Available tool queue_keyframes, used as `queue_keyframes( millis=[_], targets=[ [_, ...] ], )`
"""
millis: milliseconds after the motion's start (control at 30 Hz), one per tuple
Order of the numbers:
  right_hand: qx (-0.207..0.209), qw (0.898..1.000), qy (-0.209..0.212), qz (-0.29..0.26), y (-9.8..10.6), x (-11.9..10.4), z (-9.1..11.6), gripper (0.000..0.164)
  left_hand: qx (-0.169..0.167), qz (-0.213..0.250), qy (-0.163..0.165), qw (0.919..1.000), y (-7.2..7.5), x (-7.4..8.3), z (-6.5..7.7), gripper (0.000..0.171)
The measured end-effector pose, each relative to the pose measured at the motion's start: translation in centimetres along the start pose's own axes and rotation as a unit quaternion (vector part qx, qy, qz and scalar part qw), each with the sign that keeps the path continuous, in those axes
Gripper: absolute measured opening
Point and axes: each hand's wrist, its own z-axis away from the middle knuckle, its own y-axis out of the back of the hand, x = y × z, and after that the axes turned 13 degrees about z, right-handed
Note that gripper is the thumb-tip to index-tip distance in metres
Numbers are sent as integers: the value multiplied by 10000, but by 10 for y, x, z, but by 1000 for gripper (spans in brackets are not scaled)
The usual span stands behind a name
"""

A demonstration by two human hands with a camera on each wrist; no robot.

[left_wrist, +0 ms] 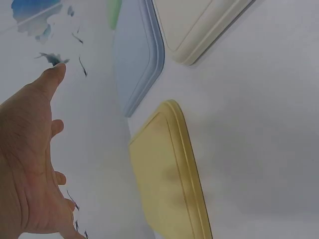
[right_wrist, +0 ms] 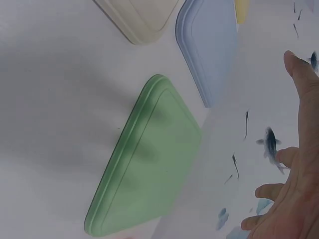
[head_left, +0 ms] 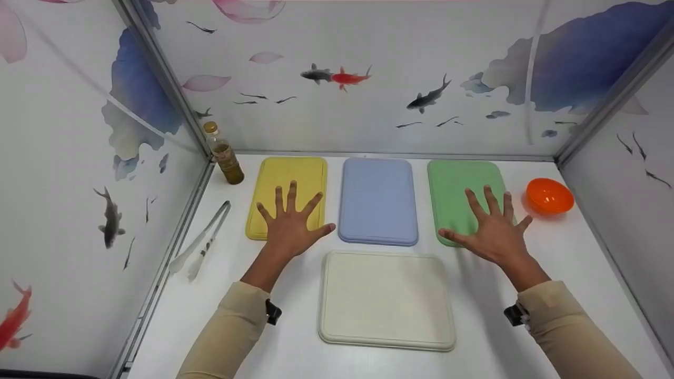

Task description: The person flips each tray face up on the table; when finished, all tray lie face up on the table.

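Note:
My left hand hovers with spread fingers over the near part of the yellow cutting board, holding nothing. On the other side my right hand is likewise spread wide, above the near edge of the green cutting board. Between them lies a blue cutting board. A larger cream cutting board lies crosswise in front, nearer to me. In the left wrist view the palm stands apart from the yellow board; the right wrist view shows the green board with finger shadows on it.
Metal tongs lie at the left of the white table. Behind them a bottle of dark liquid with a yellow cap stands in the back left corner. An orange bowl sits at the right. Printed panels wall in the back and sides.

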Motion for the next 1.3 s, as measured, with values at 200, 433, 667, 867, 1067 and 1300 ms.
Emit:
queue_keyframes(
  millis=[200,433,667,867,1067,1300],
  targets=[
    [18,9999,134,13,-8,-12,0,124,-91,75,-78,9999,-14,2,5,94],
    [-64,9996,269,10,-19,-27,1,123,-236,167,-99,9995,-28,6,13,91],
    [-105,9990,442,-12,-36,-39,8,123,-482,282,-29,9984,-44,10,21,90],
    [-105,9988,459,-155,-51,-45,17,122,-699,295,9,9971,-58,11,29,90],
    [-144,9984,470,-276,-66,-48,26,119,-861,472,28,9952,-73,12,37,87],
    [-437,9978,415,-286,-85,-55,37,116,-835,614,20,9946,-86,15,42,87]
  ],
)
